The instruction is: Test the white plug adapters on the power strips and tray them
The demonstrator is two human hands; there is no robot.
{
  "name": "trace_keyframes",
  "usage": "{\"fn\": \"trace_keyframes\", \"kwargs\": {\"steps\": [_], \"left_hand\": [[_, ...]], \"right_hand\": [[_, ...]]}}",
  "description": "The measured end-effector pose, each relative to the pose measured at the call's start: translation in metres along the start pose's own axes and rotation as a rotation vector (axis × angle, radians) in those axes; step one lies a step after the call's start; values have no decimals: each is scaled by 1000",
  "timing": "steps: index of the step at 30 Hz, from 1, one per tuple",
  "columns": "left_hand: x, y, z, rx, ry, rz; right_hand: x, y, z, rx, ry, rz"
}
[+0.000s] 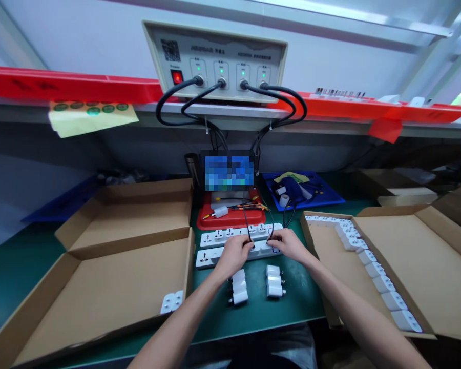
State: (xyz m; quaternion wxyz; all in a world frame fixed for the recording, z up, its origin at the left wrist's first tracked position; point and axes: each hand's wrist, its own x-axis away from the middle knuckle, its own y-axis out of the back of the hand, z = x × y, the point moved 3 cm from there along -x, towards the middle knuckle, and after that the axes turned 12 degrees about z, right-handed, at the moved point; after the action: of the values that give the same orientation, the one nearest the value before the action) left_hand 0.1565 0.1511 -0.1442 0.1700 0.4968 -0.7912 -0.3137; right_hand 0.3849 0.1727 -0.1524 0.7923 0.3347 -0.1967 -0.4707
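Note:
My left hand is closed in a pinch on the lower end of a thin black cable, at the front white power strip. Slightly to the right, my right hand pinches the end of a second black cable over the same strip. The fingers hide both cable ends. Behind it lies a parallel white power strip with several sockets. On the green table just below my hands sit two short rows of white plug adapters, one on the left and one on the right.
An open cardboard box on the left holds a few white adapters; another box on the right has a line of them. Behind the strips are a red tray, a small screen and a blue tray. A tester box sits above.

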Motion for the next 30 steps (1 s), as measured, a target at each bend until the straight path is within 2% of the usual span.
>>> {"fn": "trace_keyframes", "kwargs": {"steps": [6,20,27,30], "left_hand": [[-17,-7,0,-97,58,30],[-18,-4,2,-158,51,77],[-11,-13,-4,-424,-5,112],[-9,-15,-4,-442,-12,104]], "right_hand": [[-3,-3,-3,-13,11,-32],[1,-6,3,2,36,-46],[4,-11,-1,9,59,-64],[4,-11,2,52,98,-65]]}}
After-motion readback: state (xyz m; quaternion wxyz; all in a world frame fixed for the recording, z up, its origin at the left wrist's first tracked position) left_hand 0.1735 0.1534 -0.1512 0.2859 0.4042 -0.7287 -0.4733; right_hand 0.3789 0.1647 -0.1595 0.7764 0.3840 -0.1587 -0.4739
